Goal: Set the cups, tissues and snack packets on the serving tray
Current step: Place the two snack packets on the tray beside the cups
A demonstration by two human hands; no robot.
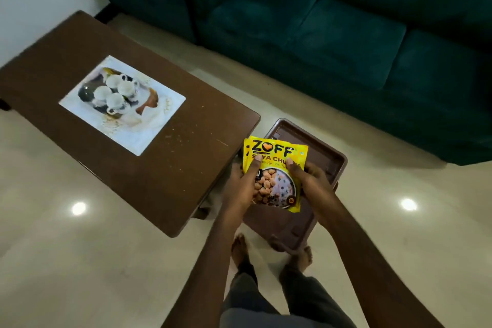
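Yellow snack packets (277, 165) printed with soya chunks are stacked together and held up in front of me. My left hand (243, 184) grips their left edge and my right hand (310, 181) grips the right edge. Under them a brown plastic tray (327, 160) is partly hidden by the packets and my arms; whether it is held or resting I cannot tell. On the brown coffee table (159, 157) to the left lies a white serving tray (159, 112) with several white cups (117, 90) clustered at its far end. No tissues are visible.
A dark green sofa (332, 34) runs along the back and right. The floor (80, 261) is glossy beige tile with light reflections. My bare feet (239, 250) stand just below the brown tray, close to the table's near corner.
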